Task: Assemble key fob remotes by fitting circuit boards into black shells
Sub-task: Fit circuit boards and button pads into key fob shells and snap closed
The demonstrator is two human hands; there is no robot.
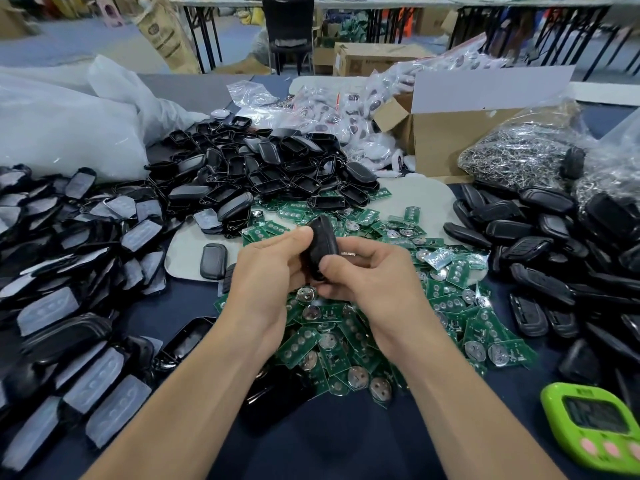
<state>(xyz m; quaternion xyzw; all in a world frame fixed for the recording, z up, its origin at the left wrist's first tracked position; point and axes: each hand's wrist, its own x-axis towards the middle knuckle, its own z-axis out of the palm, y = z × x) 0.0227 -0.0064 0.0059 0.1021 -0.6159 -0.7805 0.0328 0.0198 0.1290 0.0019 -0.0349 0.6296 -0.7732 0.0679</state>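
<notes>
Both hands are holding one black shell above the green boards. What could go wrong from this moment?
1. The left hand and right hand grip the shell above the boards; if it slips, it could fall and scatter them.
2. The fingers cover much of the shell, so a badly seated board might go unnoticed.
</notes>
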